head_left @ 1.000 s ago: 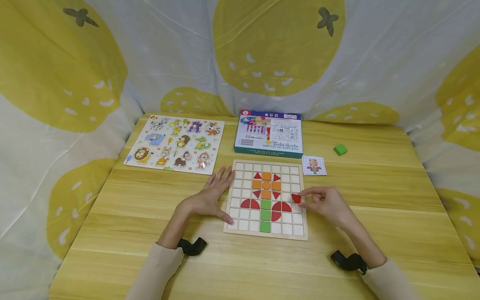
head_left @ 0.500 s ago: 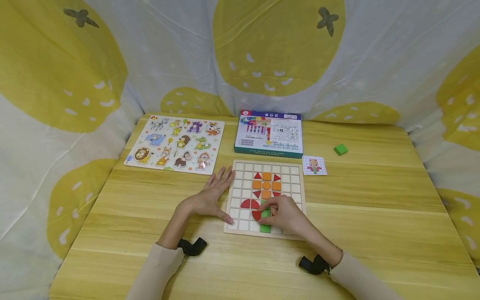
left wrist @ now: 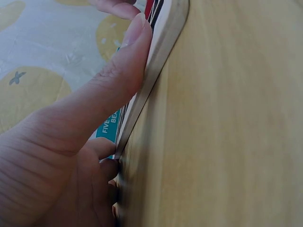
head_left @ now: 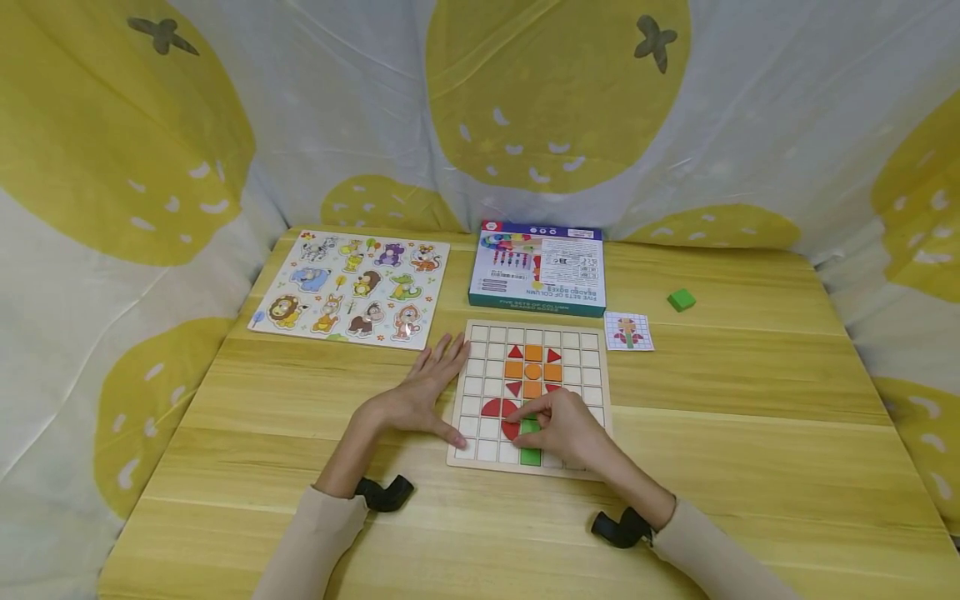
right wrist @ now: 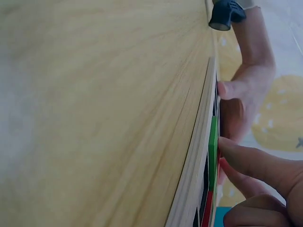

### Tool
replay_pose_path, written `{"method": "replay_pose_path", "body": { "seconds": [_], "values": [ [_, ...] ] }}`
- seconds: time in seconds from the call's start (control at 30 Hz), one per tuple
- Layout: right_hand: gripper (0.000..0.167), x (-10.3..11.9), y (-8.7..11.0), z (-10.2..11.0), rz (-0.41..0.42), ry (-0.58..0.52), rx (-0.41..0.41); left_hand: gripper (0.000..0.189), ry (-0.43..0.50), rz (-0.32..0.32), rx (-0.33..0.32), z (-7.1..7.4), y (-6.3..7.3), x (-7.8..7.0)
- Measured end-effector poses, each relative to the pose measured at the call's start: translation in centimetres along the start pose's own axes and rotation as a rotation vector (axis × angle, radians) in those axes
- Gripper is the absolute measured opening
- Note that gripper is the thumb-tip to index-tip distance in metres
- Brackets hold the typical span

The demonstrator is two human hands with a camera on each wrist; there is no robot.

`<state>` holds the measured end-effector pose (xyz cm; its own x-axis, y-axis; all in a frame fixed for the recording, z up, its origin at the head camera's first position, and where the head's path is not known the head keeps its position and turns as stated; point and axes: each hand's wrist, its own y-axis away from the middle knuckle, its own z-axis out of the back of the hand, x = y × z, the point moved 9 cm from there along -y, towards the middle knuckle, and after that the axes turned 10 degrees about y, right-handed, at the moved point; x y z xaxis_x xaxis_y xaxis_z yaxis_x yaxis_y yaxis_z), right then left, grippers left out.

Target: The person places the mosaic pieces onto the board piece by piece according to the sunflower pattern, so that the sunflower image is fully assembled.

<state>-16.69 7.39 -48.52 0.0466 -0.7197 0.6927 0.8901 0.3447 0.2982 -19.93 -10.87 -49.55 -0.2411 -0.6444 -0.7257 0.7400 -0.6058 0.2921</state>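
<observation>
1. Where the head view looks down, the right hand [head_left: 562, 427] pinches a red piece [head_left: 512, 430], small, light and stiff, at its edges over the grid board [head_left: 480, 392].
2. Left wrist view: left hand [left wrist: 71, 156] flat, fingers straight, bracing the board's edge on the surface [left wrist: 227, 123].
3. Right wrist view: fingertips [right wrist: 236, 156] beside a green piece [right wrist: 213, 142].

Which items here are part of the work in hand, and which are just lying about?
In use:
grid board
red quarter-circle piece, under the right hand
left hand, pressing the board's edge
pattern card, likely the reference

Lying about:
animal puzzle
bead box
green block
</observation>
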Motion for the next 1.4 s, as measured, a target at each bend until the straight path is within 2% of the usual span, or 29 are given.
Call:
{"method": "replay_pose_path", "body": {
  "seconds": [0.53,0.7,0.9,1.03,1.17,1.4],
  "values": [
    [0.016,-0.3,-0.1,0.1,0.004,-0.009,-0.024,0.144,-0.002,-0.008,-0.006,0.0,0.1,0.0],
    [0.014,-1.1,0.2,0.6,0.001,-0.057,-0.004,0.144,0.000,-0.007,-0.005,-0.1,0.0,0.0],
    [0.017,-3.5,0.8,4.0,-0.044,-0.085,-0.048,0.145,-0.001,-0.012,-0.007,0.0,-0.1,-0.2],
    [0.023,-5.6,1.2,6.8,-0.089,-0.069,-0.098,0.145,-0.013,-0.014,-0.003,0.2,-0.3,-0.1],
    [0.027,-7.2,1.5,9.1,-0.093,-0.052,-0.144,0.145,-0.016,-0.009,0.004,0.3,-0.3,0.1],
    [0.033,-8.6,1.8,11.0,-0.067,-0.037,-0.188,0.144,-0.011,-0.002,0.009,0.2,-0.1,0.5]
  ]
}}
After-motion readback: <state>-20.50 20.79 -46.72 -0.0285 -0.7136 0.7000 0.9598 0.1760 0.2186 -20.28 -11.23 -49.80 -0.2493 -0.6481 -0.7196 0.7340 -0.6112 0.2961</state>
